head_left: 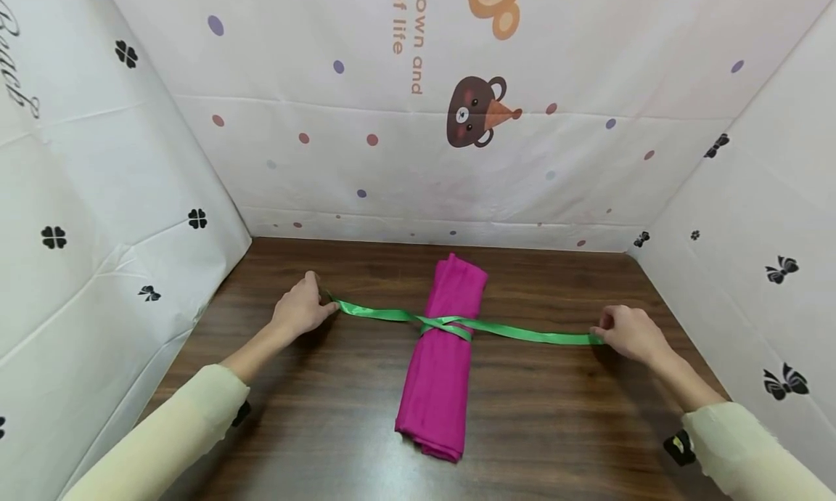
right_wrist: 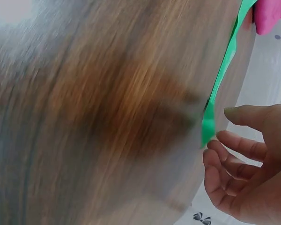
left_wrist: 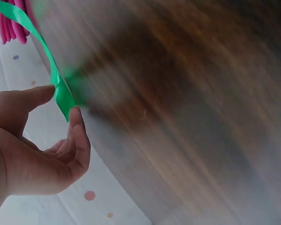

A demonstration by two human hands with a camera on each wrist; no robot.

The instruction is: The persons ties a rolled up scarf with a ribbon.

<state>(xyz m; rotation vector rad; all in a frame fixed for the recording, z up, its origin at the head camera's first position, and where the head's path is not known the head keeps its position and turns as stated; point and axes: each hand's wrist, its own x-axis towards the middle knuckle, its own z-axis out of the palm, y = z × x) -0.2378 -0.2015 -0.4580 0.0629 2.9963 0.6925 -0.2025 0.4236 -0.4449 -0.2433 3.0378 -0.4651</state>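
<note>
A magenta cloth roll [head_left: 444, 385] lies on the brown wooden table, a green ribbon [head_left: 522, 333] around its middle. The ribbon's two ends cross on top of the roll and stretch out to either side. My left hand [head_left: 300, 308] is at the left end; in the left wrist view the ribbon end [left_wrist: 63, 101] lies between thumb and fingertips, which stand apart. At the other end is my right hand [head_left: 632, 332]. In the right wrist view its thumb and fingers are spread beside the ribbon tip [right_wrist: 208, 129], with a gap between thumb and forefinger.
White printed sheets with bears, dots and bows form a back wall [head_left: 392, 167], a left wall [head_left: 98, 269] and a right wall [head_left: 744, 218] around the table [head_left: 313, 428]. Pale yellow sleeves [head_left: 176, 428] cover both forearms.
</note>
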